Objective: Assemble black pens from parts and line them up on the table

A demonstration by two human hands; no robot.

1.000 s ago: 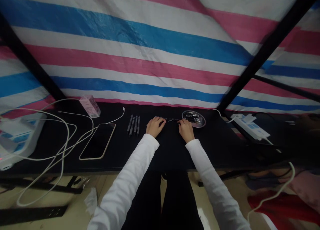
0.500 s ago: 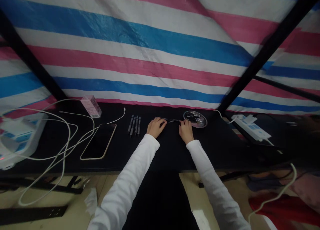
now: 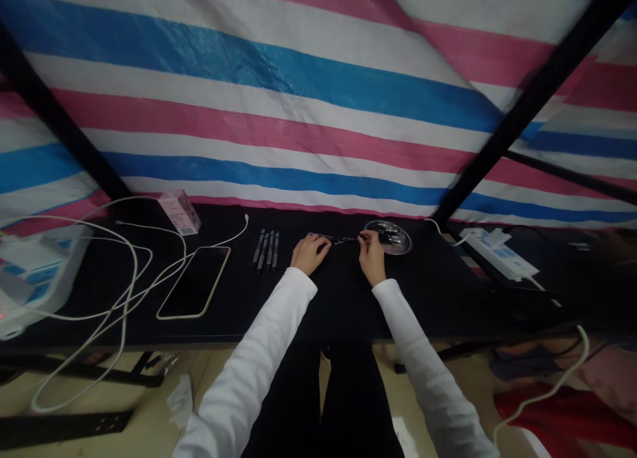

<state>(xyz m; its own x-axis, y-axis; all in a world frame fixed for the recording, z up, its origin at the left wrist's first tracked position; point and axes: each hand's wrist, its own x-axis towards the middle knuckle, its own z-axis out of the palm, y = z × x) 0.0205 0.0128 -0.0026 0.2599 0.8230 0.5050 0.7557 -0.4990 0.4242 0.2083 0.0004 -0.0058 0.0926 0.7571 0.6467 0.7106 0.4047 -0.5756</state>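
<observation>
Both of my hands rest on a black table, wrists in white sleeves. My left hand is curled shut around one end of a thin dark pen that lies across between the hands. My right hand pinches the pen's other end, right beside a small round metal dish that holds small dark parts. A row of several dark pens lies just left of my left hand.
A phone lies face up at the left, with white cables looped around it, a small pink box behind and a white device at the far left. A white power strip sits at the right. A striped tarp hangs behind.
My right hand has shifted slightly up and toward the dish while keeping its pinch on the pen. My left hand has stayed in place.
</observation>
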